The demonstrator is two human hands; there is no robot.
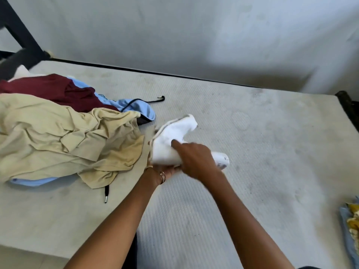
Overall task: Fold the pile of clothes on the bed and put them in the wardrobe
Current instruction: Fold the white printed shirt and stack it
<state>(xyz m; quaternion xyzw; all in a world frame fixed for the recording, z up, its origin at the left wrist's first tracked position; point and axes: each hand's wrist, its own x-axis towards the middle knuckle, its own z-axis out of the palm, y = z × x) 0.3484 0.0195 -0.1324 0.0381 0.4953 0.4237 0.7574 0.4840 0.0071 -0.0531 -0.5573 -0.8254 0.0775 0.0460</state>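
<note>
A small white garment (172, 136) is bunched up just above the bare mattress (252, 142). My left hand (161, 171) holds it from underneath, palm up, with rings on the fingers. My right hand (194, 158) grips it from above, thumb stretched across the cloth. To the left lies the pile: a beige garment (64, 140) on top, a maroon one (58, 92) behind it and a light blue one (136, 107) with a black drawstring.
A dark bed frame post (17, 32) stands at the back left and a black frame edge runs along the grey wall. At the right edge lies a blue and yellow patterned cloth (351, 226). A black drawstring end (106, 193) sticks out under the pile.
</note>
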